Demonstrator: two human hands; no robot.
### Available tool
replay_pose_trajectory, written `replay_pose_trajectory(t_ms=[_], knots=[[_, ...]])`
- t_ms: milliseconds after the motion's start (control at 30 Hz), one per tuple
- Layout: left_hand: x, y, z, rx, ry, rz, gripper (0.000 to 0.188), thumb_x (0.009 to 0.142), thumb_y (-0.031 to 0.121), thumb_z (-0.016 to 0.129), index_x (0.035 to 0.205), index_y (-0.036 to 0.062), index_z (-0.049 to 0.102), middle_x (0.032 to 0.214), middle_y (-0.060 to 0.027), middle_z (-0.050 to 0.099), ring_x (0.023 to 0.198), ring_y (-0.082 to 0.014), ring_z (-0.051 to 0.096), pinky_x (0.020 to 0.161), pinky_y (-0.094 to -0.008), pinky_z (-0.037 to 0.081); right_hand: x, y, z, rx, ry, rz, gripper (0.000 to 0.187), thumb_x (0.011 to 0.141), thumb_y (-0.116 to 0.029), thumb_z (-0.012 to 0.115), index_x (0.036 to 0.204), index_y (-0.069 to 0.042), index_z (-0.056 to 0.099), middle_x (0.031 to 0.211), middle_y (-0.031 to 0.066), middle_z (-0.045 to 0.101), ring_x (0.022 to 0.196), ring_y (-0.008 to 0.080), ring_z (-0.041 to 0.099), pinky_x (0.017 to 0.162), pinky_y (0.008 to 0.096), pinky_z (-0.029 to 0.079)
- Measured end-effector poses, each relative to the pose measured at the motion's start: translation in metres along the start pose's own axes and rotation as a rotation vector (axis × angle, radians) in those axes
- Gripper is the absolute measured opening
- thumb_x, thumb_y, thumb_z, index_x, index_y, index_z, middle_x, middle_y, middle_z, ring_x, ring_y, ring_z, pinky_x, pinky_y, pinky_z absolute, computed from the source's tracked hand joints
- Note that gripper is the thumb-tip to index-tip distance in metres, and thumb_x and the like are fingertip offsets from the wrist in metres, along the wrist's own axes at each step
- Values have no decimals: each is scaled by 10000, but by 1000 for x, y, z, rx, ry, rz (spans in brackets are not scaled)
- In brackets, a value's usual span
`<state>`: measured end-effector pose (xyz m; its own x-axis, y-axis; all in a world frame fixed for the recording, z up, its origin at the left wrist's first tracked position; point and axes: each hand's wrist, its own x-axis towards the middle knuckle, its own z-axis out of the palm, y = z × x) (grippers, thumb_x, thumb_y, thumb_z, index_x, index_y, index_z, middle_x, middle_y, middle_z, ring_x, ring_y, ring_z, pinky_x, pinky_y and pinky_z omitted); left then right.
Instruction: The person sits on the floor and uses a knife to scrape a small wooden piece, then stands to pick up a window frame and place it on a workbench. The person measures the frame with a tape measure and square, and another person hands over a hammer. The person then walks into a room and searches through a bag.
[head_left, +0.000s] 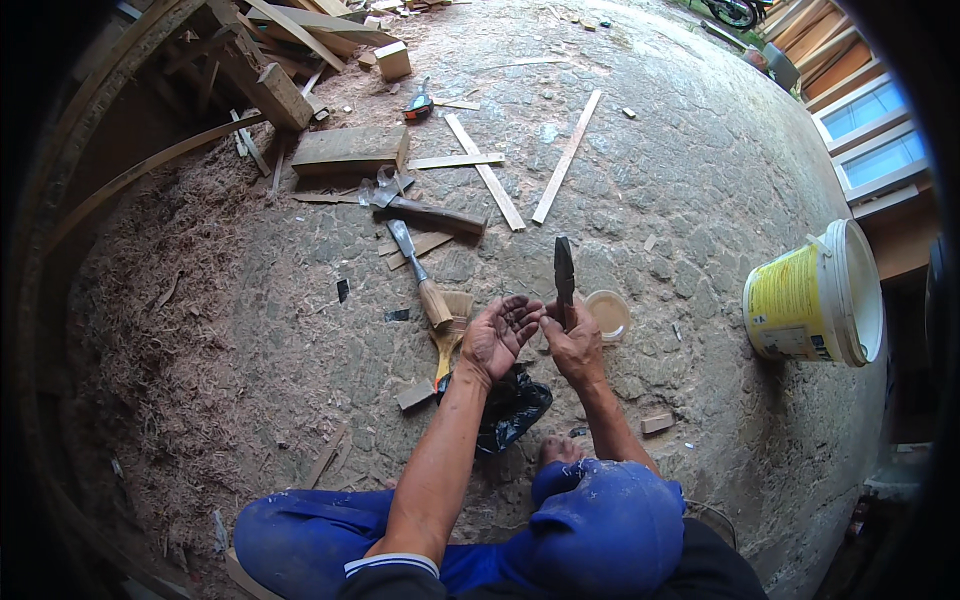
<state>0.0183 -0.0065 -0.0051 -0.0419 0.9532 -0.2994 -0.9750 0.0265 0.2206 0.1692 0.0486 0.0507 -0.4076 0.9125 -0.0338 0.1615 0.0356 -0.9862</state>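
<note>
Upright in my right hand [574, 348] is a pair of pliers [564, 268], its dark jaws pointing away from me and the fingers wrapped round its reddish handles. My left hand [500, 338] is open beside it, palm turned up and fingers spread, with nothing visible lying in it. A paintbrush [445, 350] and a wood-handled chisel [420, 272] lie just left of that hand. Below the hands is a crumpled black plastic bag [515, 410]. A small round tub [608, 314] stands right behind my right hand, partly covered by it.
A hammer [430, 210], a wooden block [350, 150], thin wood strips [570, 155] and a tape measure [418, 102] lie farther off on the rough floor. Wood shavings [170, 360] heap up at left. A white and yellow bucket [800, 300] is at right.
</note>
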Motion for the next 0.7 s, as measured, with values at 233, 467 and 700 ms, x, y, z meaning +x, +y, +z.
replay_pose_trajectory(t_ms=[233,467,700], knots=[[-3,0,10,-41,-18,-4,535,1059,447,394,1230,-37,544,1244,-223,632,1151,-314,631,983,-403,527,-1,0,3,-1,-35,-7,206,889,-58,642,1082,8,607,952,126,704,890,194,689,777,324,537],[-1,-8,5,114,-16,45,312,1023,257,540,1230,24,563,1145,-115,674,1041,-191,656,917,-347,540,-1,6,13,-231,-54,-163,279,842,-51,656,1114,-32,595,979,153,674,899,329,684,800,401,533],[0,-14,11,148,49,62,229,977,94,597,1202,53,583,1048,-45,690,932,-140,679,821,-284,556,2,4,16,-422,-12,-283,221,865,-97,651,1074,-51,598,955,164,649,888,378,657,755,440,525]])
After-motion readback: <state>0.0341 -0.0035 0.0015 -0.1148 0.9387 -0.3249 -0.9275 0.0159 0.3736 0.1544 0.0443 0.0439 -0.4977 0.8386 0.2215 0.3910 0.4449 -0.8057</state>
